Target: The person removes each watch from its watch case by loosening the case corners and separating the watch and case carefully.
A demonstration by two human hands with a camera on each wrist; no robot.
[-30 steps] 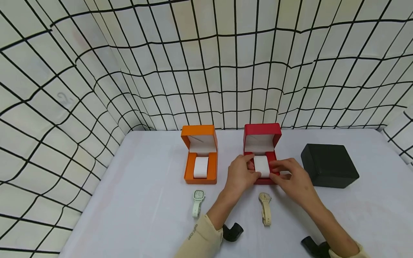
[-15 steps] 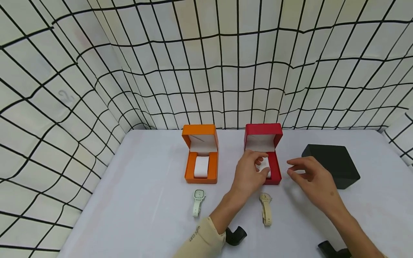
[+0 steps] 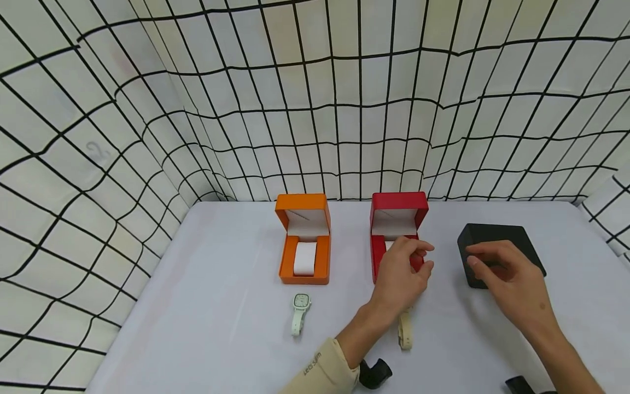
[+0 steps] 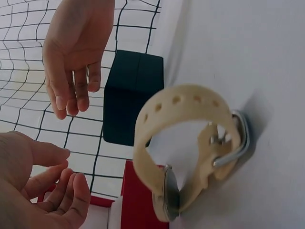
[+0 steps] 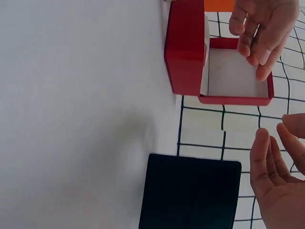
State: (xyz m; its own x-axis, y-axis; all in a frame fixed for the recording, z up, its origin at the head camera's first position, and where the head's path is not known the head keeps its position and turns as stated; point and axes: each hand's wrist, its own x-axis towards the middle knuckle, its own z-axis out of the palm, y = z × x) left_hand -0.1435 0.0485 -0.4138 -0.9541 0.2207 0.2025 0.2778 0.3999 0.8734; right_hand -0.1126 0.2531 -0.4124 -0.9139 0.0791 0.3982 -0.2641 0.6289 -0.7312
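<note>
- Red watch box (image 3: 400, 201), lid raised, stands near the back of the table, partly behind the left hand.
- White cloth (image 3: 221, 284), faintly creased, covers the table beneath the red watch box; behind it rise pale walls crossed by black grid lines (image 3: 360, 98).
- Two watch boxes: the red one and an orange watch box (image 3: 287, 262), also open, to its left.
- Two white cushions, one per open box: one in the red (image 3: 389, 245), one in the orange (image 3: 305, 259).
- One black box (image 3: 496, 232), right of the red watch box.
- Two watches: a beige watch (image 4: 183, 102) in front of the red watch box, a pale green watch (image 3: 298, 314) front-left of it.
- Two hands: left hand (image 3: 401, 273) over the red watch box, right hand (image 3: 514, 284) to its right; both loosely curved, thumbs apart from fingertips, grasping nothing.
</note>
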